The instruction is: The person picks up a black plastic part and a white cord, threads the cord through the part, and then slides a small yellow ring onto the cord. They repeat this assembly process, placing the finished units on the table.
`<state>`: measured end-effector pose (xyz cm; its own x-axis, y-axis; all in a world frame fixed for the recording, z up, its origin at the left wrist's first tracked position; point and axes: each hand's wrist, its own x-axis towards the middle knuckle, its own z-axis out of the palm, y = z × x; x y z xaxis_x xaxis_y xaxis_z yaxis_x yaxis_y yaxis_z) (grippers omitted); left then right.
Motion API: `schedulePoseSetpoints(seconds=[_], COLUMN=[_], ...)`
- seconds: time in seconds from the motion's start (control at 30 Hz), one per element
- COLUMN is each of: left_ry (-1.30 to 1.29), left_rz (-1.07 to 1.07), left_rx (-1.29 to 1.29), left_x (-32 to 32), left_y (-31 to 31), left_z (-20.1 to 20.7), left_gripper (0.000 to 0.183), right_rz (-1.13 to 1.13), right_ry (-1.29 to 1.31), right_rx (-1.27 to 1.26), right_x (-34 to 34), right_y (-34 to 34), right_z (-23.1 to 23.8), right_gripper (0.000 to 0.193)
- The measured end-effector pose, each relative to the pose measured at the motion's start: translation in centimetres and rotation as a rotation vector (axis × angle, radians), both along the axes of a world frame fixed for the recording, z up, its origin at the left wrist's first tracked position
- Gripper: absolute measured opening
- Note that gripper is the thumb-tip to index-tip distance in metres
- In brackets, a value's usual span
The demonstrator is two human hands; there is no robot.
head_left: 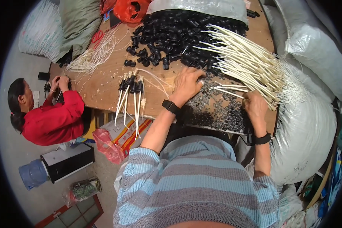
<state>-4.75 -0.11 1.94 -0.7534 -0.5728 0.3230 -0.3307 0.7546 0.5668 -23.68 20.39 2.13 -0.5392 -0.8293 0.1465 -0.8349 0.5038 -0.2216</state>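
Note:
My left hand (pixel 187 84) is at the front edge of the pile of black plastic sockets (pixel 186 32). Its fingers are curled together, and what they hold, if anything, is hidden. Just right of it, several white sleeved wires (pixel 228 88) lie apart from a large bundle of the same wires (pixel 250 62). Over their right ends, my right hand (pixel 255 107) has its fingers pinched on a white sleeved wire. Small dark round pieces (pixel 220 110) are scattered between my hands. To the left, finished-looking black sockets with white wires (pixel 131 85) hang over the table's front edge.
At the left, another person in red (pixel 55 117) works at the wooden table (pixel 102 81). Red scissors (pixel 97 38) lie near loose thin wires (pixel 89 57). Large white sacks (pixel 304 133) crowd the right side. A red plastic bag (pixel 131 11) sits at the back.

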Motion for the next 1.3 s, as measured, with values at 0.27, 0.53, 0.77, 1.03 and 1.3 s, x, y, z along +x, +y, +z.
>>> schedulePoseSetpoints(seconds=[0.27,0.53,0.77,1.03,1.3], left_ry=[0.135,0.068,0.07,-0.07,-0.116], left_rz=[0.125,0.033,-0.135,-0.31,0.234], left_rx=[0.352,0.425,0.015,-0.245,0.733], left_x=[2.3,4.5,5.1,3.0,6.1], left_y=[0.1,0.2,0.2,5.6,1.8], left_z=[-1.8,-0.9,-1.3,3.8,-0.5], left_gripper=[0.034,0.039,0.039,0.034,0.023], right_rz=[0.27,0.468,0.39,0.34,0.33], right_ry=[-0.245,-0.29,-0.058,-0.394,-1.396], right_rx=[-0.205,-0.221,0.016,-0.369,-0.445], right_x=[2.3,4.2,5.0,6.1,6.4], right_y=[-1.6,-2.6,-2.5,-3.7,-3.5], right_z=[2.0,2.4,4.7,2.3,3.7], right_gripper=[0.015,0.018,0.036,0.015,0.012])
